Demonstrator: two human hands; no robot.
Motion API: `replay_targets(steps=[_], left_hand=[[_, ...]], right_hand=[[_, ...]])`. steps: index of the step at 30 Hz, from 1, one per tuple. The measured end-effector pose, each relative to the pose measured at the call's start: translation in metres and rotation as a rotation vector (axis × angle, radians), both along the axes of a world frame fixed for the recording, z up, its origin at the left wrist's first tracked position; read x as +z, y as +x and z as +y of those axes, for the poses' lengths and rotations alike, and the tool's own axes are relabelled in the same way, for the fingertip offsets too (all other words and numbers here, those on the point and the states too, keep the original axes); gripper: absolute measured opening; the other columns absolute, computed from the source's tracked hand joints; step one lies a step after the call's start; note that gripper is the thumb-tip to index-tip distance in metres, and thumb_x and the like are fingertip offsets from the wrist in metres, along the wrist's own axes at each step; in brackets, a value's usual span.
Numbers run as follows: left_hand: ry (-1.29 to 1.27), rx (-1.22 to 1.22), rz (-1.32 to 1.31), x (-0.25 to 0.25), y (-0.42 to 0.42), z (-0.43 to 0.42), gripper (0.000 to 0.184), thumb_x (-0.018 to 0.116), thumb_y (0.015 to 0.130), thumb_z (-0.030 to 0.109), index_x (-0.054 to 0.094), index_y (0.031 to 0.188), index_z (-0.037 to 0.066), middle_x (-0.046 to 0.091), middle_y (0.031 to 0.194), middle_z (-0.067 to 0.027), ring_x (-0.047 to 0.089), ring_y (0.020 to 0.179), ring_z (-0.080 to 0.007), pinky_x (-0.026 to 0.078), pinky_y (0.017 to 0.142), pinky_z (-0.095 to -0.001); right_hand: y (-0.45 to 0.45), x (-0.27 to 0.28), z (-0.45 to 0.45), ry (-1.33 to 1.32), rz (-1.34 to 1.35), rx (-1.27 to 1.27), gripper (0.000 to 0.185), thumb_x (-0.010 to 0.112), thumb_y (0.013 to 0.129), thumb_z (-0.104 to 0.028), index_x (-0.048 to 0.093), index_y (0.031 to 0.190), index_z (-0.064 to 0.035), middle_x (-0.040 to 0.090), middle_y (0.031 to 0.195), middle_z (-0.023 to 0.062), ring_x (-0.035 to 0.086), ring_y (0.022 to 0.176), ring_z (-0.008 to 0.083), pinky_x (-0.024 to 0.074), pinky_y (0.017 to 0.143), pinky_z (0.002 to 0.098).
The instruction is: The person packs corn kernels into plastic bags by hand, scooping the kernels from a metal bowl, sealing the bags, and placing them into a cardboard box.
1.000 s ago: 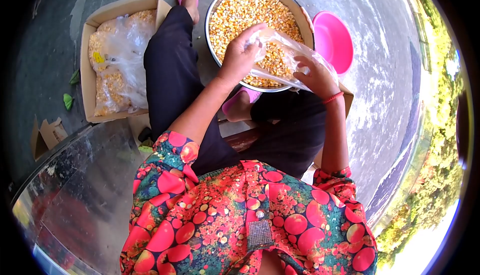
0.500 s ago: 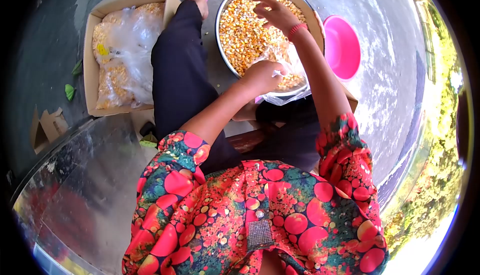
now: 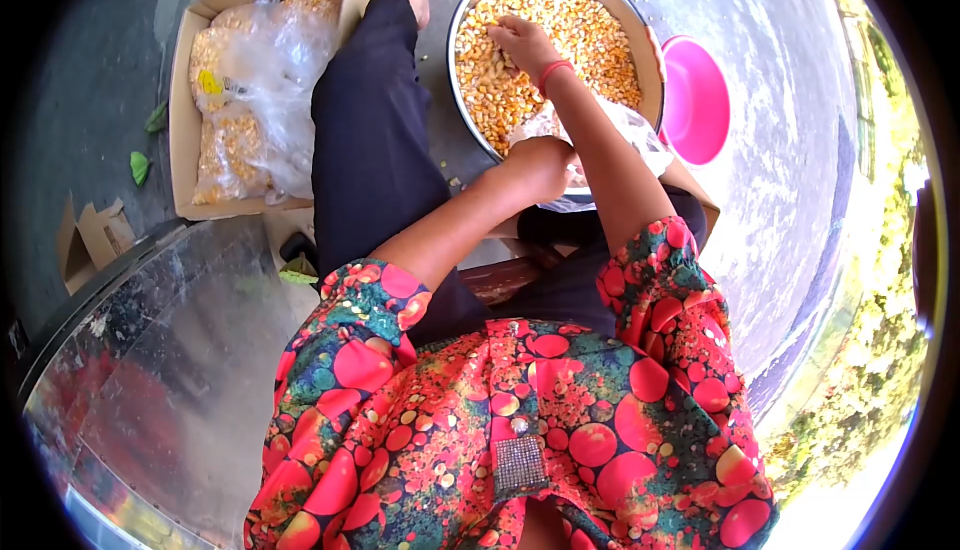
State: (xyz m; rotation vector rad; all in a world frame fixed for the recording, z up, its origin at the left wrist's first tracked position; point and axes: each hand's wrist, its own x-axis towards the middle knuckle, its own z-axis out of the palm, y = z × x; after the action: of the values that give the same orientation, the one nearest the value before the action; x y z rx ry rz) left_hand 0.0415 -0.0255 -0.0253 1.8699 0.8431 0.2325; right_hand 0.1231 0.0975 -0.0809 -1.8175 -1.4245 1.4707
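Observation:
A round metal basin (image 3: 655,90) full of yellow corn kernels (image 3: 600,45) stands between the feet. My left hand (image 3: 540,167) is closed on the gathered edge of a clear plastic bag (image 3: 635,138), which lies over the basin's near rim. Farther in, my right hand (image 3: 525,48), with a red band at the wrist, reaches down into the kernels. Its fingers are curled at the corn, and their tips are partly hidden, so what they hold is hard to make out.
At the left, a cardboard box (image 3: 183,165) holds clear bags of corn. A pink bowl (image 3: 697,100) sits right of the basin. A torn cardboard piece (image 3: 105,233) and a green leaf (image 3: 139,168) lie at the far left. A shiny metal surface (image 3: 210,340) is at the lower left.
My right hand has let go of the bag and moved over the basin, then down into the corn. My left hand has come nearer with the bag, which now hangs bunched at the near rim.

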Motion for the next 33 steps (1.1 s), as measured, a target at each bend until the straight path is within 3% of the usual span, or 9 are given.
replay_targets(steps=[1, 5, 10, 12, 18, 20, 22, 25, 33], left_hand=[[-0.031, -0.008, -0.019, 0.002, -0.001, 0.0, 0.022, 0.049, 0.077, 0.013, 0.063, 0.092, 0.005, 0.061, 0.087, -0.0203, 0.059, 0.082, -0.0342, 0.046, 0.074, -0.041], [-0.111, 0.052, -0.005, -0.007, 0.001, 0.005, 0.025, 0.049, 0.073, 0.002, 0.067, 0.086, 0.011, 0.063, 0.083, -0.0173, 0.06, 0.082, -0.0308, 0.045, 0.077, -0.037], [-0.019, 0.199, -0.123, -0.017, -0.002, 0.009, 0.02, 0.052, 0.075, 0.003, 0.066, 0.089, 0.008, 0.063, 0.086, -0.0173, 0.06, 0.082, -0.0304, 0.046, 0.075, -0.0359], [0.048, 0.472, -0.248, -0.022, -0.001, 0.012, 0.017, 0.054, 0.077, 0.006, 0.065, 0.089, 0.004, 0.062, 0.089, -0.0173, 0.061, 0.082, -0.0294, 0.046, 0.075, -0.0344], [0.113, 0.615, -0.414, -0.01, -0.007, 0.024, 0.035, 0.061, 0.073, 0.007, 0.056, 0.105, -0.003, 0.059, 0.101, -0.0196, 0.059, 0.093, -0.0269, 0.045, 0.081, -0.0298], [0.136, 0.622, -0.469, -0.005, -0.008, 0.025, 0.038, 0.061, 0.072, 0.006, 0.055, 0.107, -0.004, 0.058, 0.105, -0.02, 0.058, 0.096, -0.0273, 0.044, 0.083, -0.03], [0.233, 0.637, -0.409, -0.001, -0.009, 0.024, 0.037, 0.059, 0.069, 0.003, 0.055, 0.105, -0.005, 0.055, 0.107, -0.0211, 0.056, 0.098, -0.0323, 0.044, 0.086, -0.0339], [0.22, 0.631, -0.423, -0.003, -0.012, 0.024, 0.038, 0.056, 0.07, 0.001, 0.054, 0.107, -0.003, 0.056, 0.106, -0.0208, 0.056, 0.098, -0.0307, 0.044, 0.086, -0.033], [0.143, 0.557, -0.404, -0.004, -0.011, 0.021, 0.044, 0.059, 0.069, 0.005, 0.052, 0.111, -0.001, 0.055, 0.108, -0.0214, 0.055, 0.098, -0.0322, 0.044, 0.085, -0.035]], right_hand=[[0.0, 0.013, -0.007, -0.094, 0.119, -0.141, 0.024, 0.049, 0.088, -0.027, 0.059, 0.094, -0.0058, 0.06, 0.08, 0.0009, 0.054, 0.066, 0.0051, 0.0455, 0.058, 0.0196], [0.024, 0.046, -0.016, -0.231, 0.593, -0.245, 0.026, 0.047, 0.088, -0.024, 0.057, 0.103, -0.0054, 0.059, 0.091, 0.0045, 0.056, 0.076, 0.0088, 0.0464, 0.059, 0.0203], [0.059, 0.076, -0.027, -0.167, 0.714, -0.206, 0.02, 0.044, 0.09, -0.023, 0.053, 0.094, -0.0051, 0.058, 0.083, 0.0049, 0.055, 0.067, 0.0085, 0.0431, 0.049, 0.0151], [0.077, 0.092, -0.038, -0.154, 0.782, -0.082, 0.022, 0.045, 0.09, -0.024, 0.053, 0.093, -0.0044, 0.057, 0.084, 0.0064, 0.054, 0.068, 0.0106, 0.0436, 0.052, 0.0186], [0.092, 0.137, -0.09, -0.16, 0.537, -0.05, 0.02, 0.039, 0.092, -0.02, 0.051, 0.092, -0.0052, 0.056, 0.084, 0.0048, 0.055, 0.069, 0.0105, 0.0459, 0.055, 0.0194], [0.102, 0.122, -0.102, -0.179, 0.495, -0.102, 0.019, 0.043, 0.09, -0.014, 0.054, 0.098, -0.0008, 0.058, 0.093, 0.0057, 0.057, 0.085, 0.013, 0.0478, 0.074, 0.0258], [0.109, 0.119, -0.105, 0.019, 0.075, 0.273, 0.02, 0.047, 0.089, -0.013, 0.056, 0.101, -0.0006, 0.058, 0.099, 0.0053, 0.053, 0.096, 0.0127, 0.0415, 0.086, 0.0272], [0.115, 0.103, -0.115, 0.229, -0.195, 0.308, 0.025, 0.054, 0.084, -0.016, 0.058, 0.106, -0.0045, 0.06, 0.103, 0.0065, 0.054, 0.098, 0.016, 0.0391, 0.088, 0.0277], [0.127, 0.094, -0.139, 0.25, -0.373, 0.23, 0.045, 0.061, 0.077, -0.022, 0.05, 0.119, -0.009, 0.057, 0.111, 0.015, 0.056, 0.099, 0.0258, 0.0421, 0.085, 0.0333]])
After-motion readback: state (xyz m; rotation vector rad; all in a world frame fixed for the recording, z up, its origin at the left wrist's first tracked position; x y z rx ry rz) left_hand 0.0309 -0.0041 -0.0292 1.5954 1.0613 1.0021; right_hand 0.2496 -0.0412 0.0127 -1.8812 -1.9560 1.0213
